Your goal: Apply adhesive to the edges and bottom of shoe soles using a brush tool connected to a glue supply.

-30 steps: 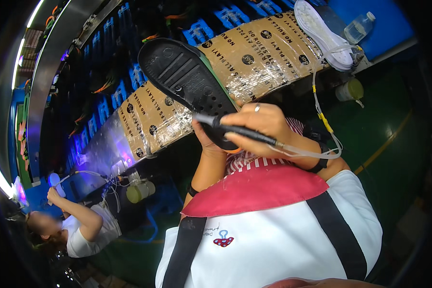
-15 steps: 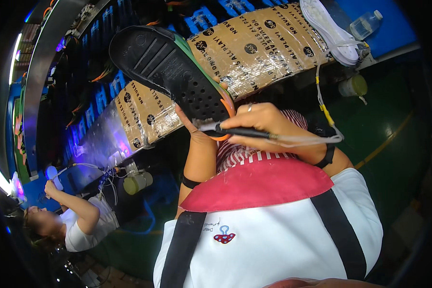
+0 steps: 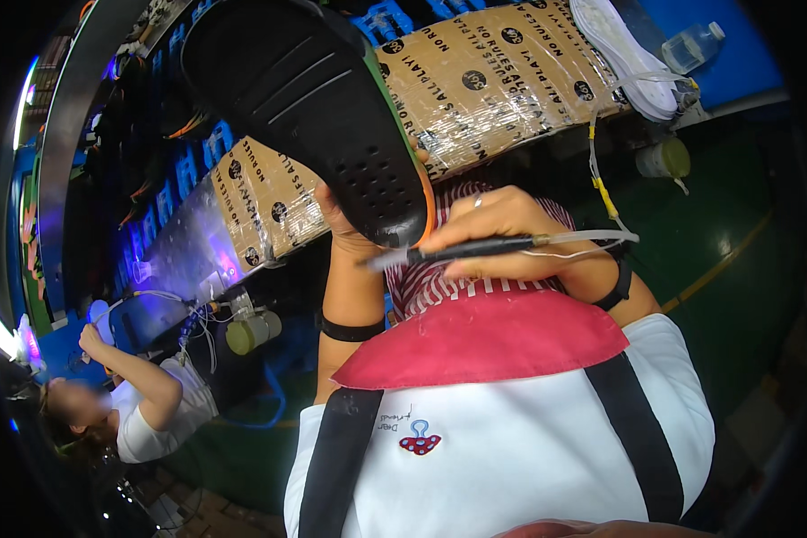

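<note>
A black shoe sole with a green and orange edge is held up with its heel toward me. My left hand grips it from beneath near the heel; the rest of that hand is hidden behind the sole. Holes and raised bars mark the face turned up to me. Closed around a black-handled brush is my right hand, with a ring on one finger. From the handle's end runs a clear tube. The blurred bristles are just past the heel's edge; whether they touch it, I cannot tell.
Behind the sole lies a cardboard-covered bench. A white sole and a clear plastic bottle are at its right end. Jars hang below the bench. At the lower left, another person holds a pale sole.
The black sole has risen up and to the left, looking larger. The brush bristles have gone from the heel's face to just beyond its edge.
</note>
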{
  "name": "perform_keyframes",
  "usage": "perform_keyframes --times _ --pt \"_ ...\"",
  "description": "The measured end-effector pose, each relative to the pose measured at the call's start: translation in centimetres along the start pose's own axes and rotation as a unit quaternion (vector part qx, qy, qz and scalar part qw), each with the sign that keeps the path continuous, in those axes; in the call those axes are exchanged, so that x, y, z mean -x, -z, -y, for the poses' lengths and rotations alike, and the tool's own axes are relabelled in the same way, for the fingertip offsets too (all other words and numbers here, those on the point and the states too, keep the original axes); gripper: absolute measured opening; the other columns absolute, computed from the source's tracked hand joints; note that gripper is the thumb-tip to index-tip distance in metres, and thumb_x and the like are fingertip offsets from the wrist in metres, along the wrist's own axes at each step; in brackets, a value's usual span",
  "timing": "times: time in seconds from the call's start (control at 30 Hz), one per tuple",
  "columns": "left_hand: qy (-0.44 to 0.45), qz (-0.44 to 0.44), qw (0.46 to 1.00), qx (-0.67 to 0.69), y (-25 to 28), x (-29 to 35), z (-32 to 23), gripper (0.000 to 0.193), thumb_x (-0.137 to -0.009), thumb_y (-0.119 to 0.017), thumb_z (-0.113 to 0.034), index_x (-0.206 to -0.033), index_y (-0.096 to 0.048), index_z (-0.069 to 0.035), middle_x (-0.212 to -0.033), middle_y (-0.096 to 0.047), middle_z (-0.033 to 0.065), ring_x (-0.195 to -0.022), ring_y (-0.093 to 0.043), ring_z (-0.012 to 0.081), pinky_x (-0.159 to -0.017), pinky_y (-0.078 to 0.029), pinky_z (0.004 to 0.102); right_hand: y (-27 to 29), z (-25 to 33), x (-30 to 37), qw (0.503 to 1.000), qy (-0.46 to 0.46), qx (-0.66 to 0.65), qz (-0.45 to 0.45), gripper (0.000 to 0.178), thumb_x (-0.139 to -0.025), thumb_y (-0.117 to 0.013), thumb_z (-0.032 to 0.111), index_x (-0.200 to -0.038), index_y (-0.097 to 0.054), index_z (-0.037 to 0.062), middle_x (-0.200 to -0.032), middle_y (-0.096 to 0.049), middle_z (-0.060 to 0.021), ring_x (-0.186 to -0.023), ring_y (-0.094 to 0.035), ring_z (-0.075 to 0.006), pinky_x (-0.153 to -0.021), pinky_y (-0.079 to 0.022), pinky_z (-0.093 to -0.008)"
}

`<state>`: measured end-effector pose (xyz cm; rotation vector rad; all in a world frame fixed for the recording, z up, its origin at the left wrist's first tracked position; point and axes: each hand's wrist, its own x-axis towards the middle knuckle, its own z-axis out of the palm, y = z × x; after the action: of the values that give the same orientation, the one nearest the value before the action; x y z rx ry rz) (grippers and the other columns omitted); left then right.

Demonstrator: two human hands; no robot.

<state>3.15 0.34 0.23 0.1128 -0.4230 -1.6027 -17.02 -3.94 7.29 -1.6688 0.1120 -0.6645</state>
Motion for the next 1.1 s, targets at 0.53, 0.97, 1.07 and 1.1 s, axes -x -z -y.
perform_keyframes --times 0.53,0.97,1.07,1.1 --pt "0.071 -0.097 0.988 -0.099 0.1 0.0 -2.5 0.057 -0.077 -0.06 -0.03 -0.123 -0.046 0.0 -0.121 -0.052 0.0178 -0.106 -0.055 0.0286 -0.092 -0.044 0.0398 0.6 -0.1 -0.3 0.982 0.047 0.177 0.053 0.023 -0.074 -0.069 0.012 -0.095 -0.065 0.0046 -0.074 -0.06 -0.0116 -0.063 -0.057 -0.0251 -0.056 -0.044 -0.0308" --pt "0.211 -0.081 0.938 -0.262 -2.5 -1.5 -4.1 0.047 -0.085 -0.052 -0.02 -0.123 -0.044 0.008 -0.112 -0.057 0.0168 -0.097 -0.059 0.0181 -0.084 -0.048 0.0267 1.9 -0.2 -0.3 0.974 0.025 0.177 0.137 0.023 -0.072 -0.07 0.014 -0.094 -0.065 0.0055 -0.076 -0.06 -0.0108 -0.067 -0.057 -0.028 -0.062 -0.046 -0.0326" --pt "0.234 -0.11 0.921 -0.292 -3.1 -1.7 -3.9 0.048 -0.086 -0.053 -0.022 -0.122 -0.045 0.008 -0.112 -0.058 0.0154 -0.093 -0.061 0.016 -0.078 -0.05 0.025 1.6 -0.7 -0.4 0.984 0.046 0.107 0.139 0.024 -0.072 -0.07 0.014 -0.094 -0.065 0.006 -0.077 -0.061 -0.0103 -0.067 -0.057 -0.027 -0.06 -0.046 -0.0329" --pt "0.244 -0.11 0.917 -0.296 -3.3 -1.9 -3.7 0.046 -0.086 -0.053 -0.021 -0.122 -0.046 0.007 -0.111 -0.058 0.0151 -0.092 -0.06 0.0157 -0.078 -0.05 0.0251 1.3 -0.6 -0.5 0.986 0.027 0.126 0.105 0.024 -0.072 -0.07 0.014 -0.094 -0.065 0.0062 -0.077 -0.061 -0.0102 -0.067 -0.057 -0.0269 -0.06 -0.046 -0.033"
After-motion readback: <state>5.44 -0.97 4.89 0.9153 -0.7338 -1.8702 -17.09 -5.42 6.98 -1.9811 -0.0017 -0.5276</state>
